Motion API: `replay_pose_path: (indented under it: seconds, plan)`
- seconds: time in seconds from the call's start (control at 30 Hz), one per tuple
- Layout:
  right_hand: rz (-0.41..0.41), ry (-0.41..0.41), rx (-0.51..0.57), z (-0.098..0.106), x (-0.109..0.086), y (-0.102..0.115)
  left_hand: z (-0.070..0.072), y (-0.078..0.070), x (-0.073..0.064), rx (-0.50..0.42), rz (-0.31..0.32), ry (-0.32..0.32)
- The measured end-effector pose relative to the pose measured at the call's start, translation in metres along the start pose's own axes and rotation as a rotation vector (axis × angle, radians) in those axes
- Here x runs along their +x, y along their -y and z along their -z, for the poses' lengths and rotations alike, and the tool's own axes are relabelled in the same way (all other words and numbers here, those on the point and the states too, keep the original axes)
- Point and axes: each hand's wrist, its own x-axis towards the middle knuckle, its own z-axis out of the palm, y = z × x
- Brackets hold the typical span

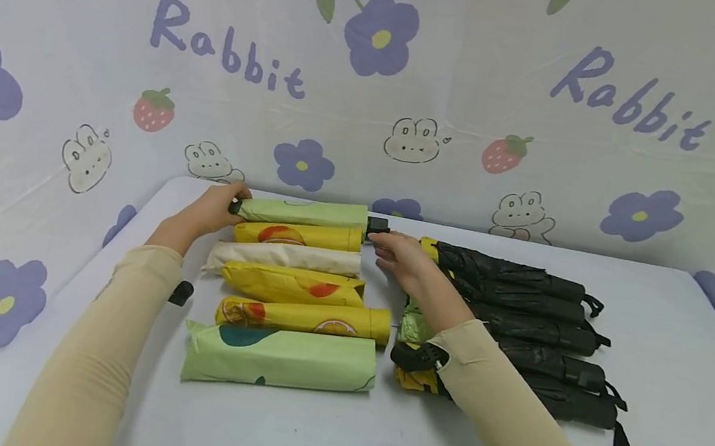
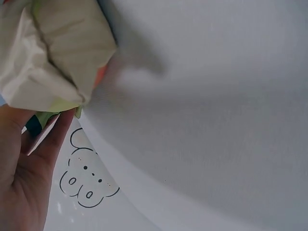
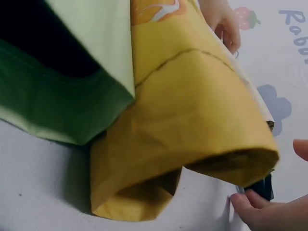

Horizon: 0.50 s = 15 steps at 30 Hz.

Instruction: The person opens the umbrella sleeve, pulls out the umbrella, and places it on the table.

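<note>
At the back of the table lies a light green folded umbrella (image 1: pixel 304 212) with black ends. My left hand (image 1: pixel 212 206) grips its left end; in the left wrist view, thumb and fingers (image 2: pixel 57 130) are on either side of it, partly hidden by a cream sleeve (image 2: pixel 72 48). At the other end, my right hand (image 1: pixel 407 257) has its fingertips right at the black handle (image 1: pixel 378 224). The right wrist view shows the thumb apart from that handle, and a yellow sleeve (image 3: pixel 202 110) fills the middle.
In front lie yellow sleeves (image 1: pixel 303 316), a cream sleeve (image 1: pixel 298 256) and a wide light green sleeve (image 1: pixel 283 359), in a column. Several black folded umbrellas (image 1: pixel 552 397) with wrist loops lie at right, partly under my right forearm. A printed cloth (image 1: pixel 462 62) hangs behind the white table (image 1: pixel 313 438).
</note>
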Motion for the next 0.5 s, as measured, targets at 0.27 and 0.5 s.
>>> replay_pose_path:
  seconds: [0.27,0.5]
  plan:
    - [0.005,-0.036,0.066,0.0001,0.0039,-0.0019,-0.0016,-0.0002,0.0007,0.038,-0.052,-0.012]
    - [0.022,-0.058,0.077,-0.0010,0.0046,-0.0032,-0.0003,0.0004,-0.0007,-0.002,-0.064,-0.028]
